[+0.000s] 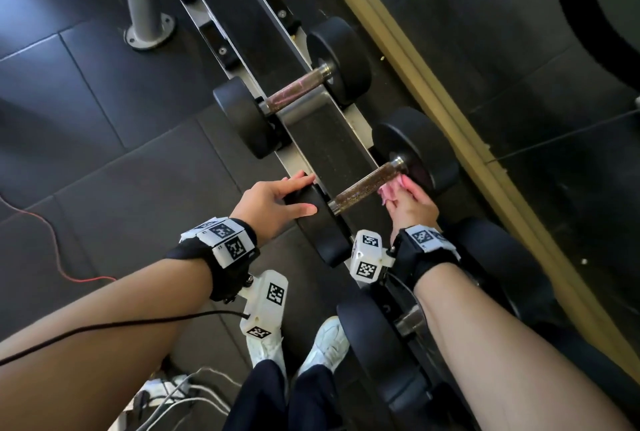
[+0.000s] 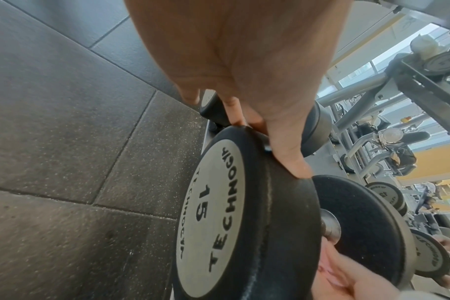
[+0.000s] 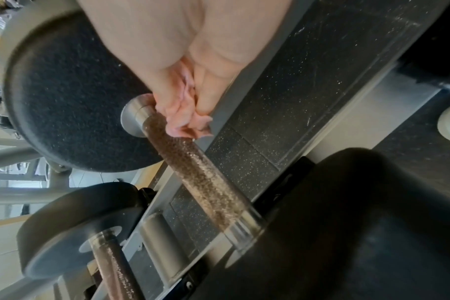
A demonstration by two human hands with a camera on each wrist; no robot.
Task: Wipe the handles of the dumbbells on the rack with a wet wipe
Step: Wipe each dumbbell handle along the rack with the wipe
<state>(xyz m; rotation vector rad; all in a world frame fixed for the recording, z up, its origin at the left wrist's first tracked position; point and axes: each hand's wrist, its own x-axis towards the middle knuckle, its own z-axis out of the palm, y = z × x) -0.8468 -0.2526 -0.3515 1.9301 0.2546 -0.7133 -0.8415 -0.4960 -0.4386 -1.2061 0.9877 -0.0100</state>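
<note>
A black dumbbell lies across the rack (image 1: 322, 139), its knurled handle (image 1: 363, 186) (image 3: 200, 176) bare along most of its length. My right hand (image 1: 405, 193) (image 3: 193, 97) grips a crumpled pink wet wipe (image 1: 389, 191) (image 3: 185, 121) and presses it on the handle's far end, beside the steel collar and far head (image 1: 426, 150). My left hand (image 1: 304, 193) (image 2: 244, 132) rests on the rim of the near head (image 1: 325, 233), marked 15 (image 2: 211, 213), with fingers over the top and thumb along the rim. A second dumbbell's handle (image 1: 294, 91) lies further along the rack.
A larger dumbbell (image 1: 374, 337) sits under my right forearm. A yellow-framed mirror (image 1: 450, 111) runs close behind the rack. The rack's grey post (image 1: 142, 7) is bolted to the dark rubber floor. A red cable (image 1: 52, 247) and my white shoes (image 1: 329, 344) are at floor level.
</note>
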